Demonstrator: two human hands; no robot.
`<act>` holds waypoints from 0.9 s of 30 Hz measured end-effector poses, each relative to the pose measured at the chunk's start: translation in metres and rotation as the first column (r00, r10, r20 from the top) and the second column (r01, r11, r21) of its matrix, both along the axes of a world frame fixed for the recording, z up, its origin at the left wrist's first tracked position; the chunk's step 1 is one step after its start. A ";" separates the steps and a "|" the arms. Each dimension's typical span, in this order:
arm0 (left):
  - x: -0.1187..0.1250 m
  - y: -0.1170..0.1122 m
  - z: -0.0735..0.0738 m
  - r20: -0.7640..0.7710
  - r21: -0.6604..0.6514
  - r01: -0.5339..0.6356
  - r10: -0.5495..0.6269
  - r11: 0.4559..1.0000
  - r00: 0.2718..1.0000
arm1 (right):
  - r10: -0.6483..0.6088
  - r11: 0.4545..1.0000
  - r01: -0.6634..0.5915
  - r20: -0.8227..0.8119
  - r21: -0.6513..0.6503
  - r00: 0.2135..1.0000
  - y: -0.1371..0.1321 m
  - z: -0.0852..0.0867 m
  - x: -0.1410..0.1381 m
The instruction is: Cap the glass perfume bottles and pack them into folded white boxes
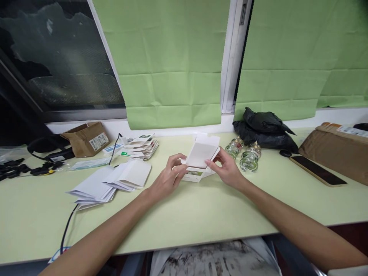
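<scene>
A small white cardboard box (202,150) is held up over the middle of the table, tilted, with a flap at its far end. My left hand (169,174) pinches its left edge near the lower corner. On its right side my right hand (227,167) grips it, thumb on the face and fingers behind. Under the box shows a white card with a green picture (193,175), partly hidden. To the left lie folded white papers (130,174) and, farther back, a stack of flat white-and-green cartons (140,147). Small glass jars with gold tops (248,160) stand right of my right hand.
A phone (317,170) lies on the right beside a large brown parcel (339,149). Black plastic bags (264,130) sit against the window wall. At the back left are an opened cardboard box (86,141) and black cables (34,166). The table's front edge (201,243) runs before my lap.
</scene>
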State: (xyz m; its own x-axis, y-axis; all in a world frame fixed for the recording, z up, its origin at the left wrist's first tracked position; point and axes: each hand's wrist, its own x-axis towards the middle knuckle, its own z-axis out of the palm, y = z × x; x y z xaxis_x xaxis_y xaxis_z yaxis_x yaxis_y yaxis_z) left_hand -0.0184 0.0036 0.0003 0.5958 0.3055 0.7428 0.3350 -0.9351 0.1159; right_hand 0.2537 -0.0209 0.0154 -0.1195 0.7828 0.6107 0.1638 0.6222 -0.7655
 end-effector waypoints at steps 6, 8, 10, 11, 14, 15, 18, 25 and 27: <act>0.000 0.000 -0.002 -0.001 -0.003 0.003 -0.003 1.000 1.000 | -0.023 1.000 0.022 0.071 0.011 0.997 -0.001 0.000 0.003; 0.000 0.000 -0.003 -0.009 -0.002 0.002 -0.002 1.000 1.000 | -0.028 1.000 0.028 0.076 0.008 0.997 -0.002 0.001 0.004; 0.000 0.000 -0.003 -0.012 0.002 0.012 -0.012 1.000 1.000 | -0.026 1.000 0.026 0.073 0.000 0.997 -0.003 0.002 0.004; 0.000 0.000 -0.003 -0.014 0.004 0.019 -0.019 1.000 1.000 | -0.025 1.000 0.025 0.076 -0.002 0.997 -0.004 0.003 0.005; 0.000 0.000 -0.003 -0.024 0.003 0.032 -0.032 0.999 0.999 | -0.033 0.999 0.032 0.089 0.011 0.995 -0.006 0.004 0.005; 0.000 -0.001 -0.003 -0.027 0.008 0.030 -0.030 1.000 0.999 | -0.032 0.999 0.031 0.092 0.013 0.995 -0.006 0.004 0.005; 0.000 -0.003 -0.003 -0.030 0.031 0.009 -0.008 0.999 1.000 | -0.018 1.000 0.018 0.100 0.005 0.995 -0.008 0.005 0.005; 0.005 -0.010 0.003 0.039 -0.047 -0.031 0.032 0.998 0.999 | 0.042 0.999 -0.041 0.191 -0.009 0.981 -0.012 0.011 0.007; 0.006 -0.008 0.002 0.084 -0.073 0.003 0.004 0.997 0.996 | 0.042 0.999 -0.047 0.230 0.017 0.972 -0.011 0.012 0.007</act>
State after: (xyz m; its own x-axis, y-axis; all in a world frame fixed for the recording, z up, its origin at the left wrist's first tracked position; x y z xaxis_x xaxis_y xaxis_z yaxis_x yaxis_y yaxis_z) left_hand -0.0127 -0.0045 0.0021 0.5323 0.3609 0.7658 0.3218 -0.9229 0.2113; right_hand 0.2607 -0.0323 0.0271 -0.2927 0.7604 0.5798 0.3054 0.6489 -0.6969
